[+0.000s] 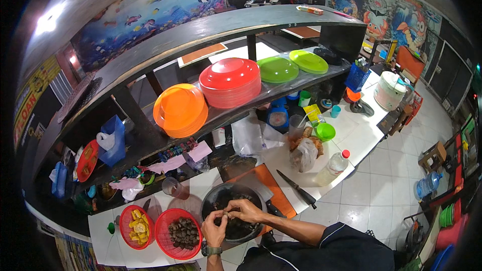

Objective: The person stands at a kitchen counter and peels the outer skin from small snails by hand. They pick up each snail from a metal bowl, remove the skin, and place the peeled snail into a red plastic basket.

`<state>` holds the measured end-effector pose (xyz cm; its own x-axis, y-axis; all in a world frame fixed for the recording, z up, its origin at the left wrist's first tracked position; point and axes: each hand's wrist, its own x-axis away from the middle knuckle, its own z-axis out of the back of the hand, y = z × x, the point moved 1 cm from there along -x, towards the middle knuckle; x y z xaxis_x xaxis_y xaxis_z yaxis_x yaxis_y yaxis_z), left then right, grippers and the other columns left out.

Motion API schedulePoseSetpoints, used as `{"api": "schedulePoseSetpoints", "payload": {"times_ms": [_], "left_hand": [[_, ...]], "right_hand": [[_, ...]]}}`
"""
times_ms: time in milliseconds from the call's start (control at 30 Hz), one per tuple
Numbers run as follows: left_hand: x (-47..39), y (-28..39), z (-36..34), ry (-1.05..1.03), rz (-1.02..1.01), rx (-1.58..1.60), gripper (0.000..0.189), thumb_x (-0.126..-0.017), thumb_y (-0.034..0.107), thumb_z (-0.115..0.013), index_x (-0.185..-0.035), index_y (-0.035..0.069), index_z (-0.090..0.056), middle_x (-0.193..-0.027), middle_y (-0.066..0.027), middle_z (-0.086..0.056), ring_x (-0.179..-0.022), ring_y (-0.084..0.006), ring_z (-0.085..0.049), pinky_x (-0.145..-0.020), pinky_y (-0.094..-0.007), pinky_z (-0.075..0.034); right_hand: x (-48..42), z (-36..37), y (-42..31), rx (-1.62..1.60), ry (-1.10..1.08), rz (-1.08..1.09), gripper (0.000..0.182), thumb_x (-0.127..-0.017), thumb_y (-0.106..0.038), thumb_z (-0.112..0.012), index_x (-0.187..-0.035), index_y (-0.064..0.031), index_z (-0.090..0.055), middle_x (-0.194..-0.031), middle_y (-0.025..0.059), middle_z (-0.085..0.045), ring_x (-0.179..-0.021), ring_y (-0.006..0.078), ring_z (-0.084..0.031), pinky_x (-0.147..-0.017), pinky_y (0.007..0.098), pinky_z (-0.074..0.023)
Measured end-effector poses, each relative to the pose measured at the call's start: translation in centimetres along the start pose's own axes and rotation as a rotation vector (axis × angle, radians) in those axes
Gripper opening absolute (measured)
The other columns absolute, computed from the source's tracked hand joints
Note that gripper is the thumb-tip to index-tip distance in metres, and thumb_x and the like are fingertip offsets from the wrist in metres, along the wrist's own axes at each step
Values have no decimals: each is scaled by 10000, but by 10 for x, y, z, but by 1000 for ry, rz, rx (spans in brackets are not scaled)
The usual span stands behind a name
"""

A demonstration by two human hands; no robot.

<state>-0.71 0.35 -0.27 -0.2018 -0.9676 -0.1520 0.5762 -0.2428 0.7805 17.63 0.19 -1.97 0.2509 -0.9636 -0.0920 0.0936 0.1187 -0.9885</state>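
My left hand (pixel 214 229), with a watch at its wrist, and my right hand (pixel 244 210) meet over a black basin (pixel 211 194). Between their fingertips they pinch a small greyish piece (pixel 224 213), mostly hidden by the fingers. Dark pieces (pixel 241 229) that look like shellfish lie inside the basin. Left of my left hand is a red plastic basket (pixel 165 246) of dark, rounded shellfish (pixel 184 233). Beside it, another red basket (pixel 126 239) holds yellow corn pieces (pixel 139 227). A cleaver (pixel 260 189) lies on the orange cutting board (pixel 280 195) behind the basin.
A knife (pixel 295 188) lies near a red-capped bottle (pixel 335 168) on the white counter (pixel 361 131). A clear cup (pixel 175 188) stands behind the baskets. Stacked orange plates (pixel 180 111), red plates (pixel 230 82) and green plates (pixel 278 69) fill the shelf ahead.
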Motion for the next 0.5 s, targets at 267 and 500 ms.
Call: {"api": "schedulePoseSetpoints", "payload": {"times_ms": [267, 500], "left_hand": [[0, 1, -3, 37, -28, -3, 204, -825, 129, -731, -979, -1, -700, -873, -137, -731, -842, -254, -719, -776, -362, -546], [-1, 6, -1, 28, -13, -12, 206, -812, 126, -728, -972, -2, -704, -859, -132, -731, -830, -244, -716, -775, -356, -543]], "right_hand": [[-3, -3, 3, 88, 21, 93, 205, -877, -87, -692, -1018, 40, -615, -965, 163, -706, -930, 245, -698, -799, 383, -543], [-3, -3, -5, 181, -12, 33, 229, -865, -106, -675, -1028, 39, -604, -953, 183, -705, -914, 273, -701, -800, 399, -543]]}}
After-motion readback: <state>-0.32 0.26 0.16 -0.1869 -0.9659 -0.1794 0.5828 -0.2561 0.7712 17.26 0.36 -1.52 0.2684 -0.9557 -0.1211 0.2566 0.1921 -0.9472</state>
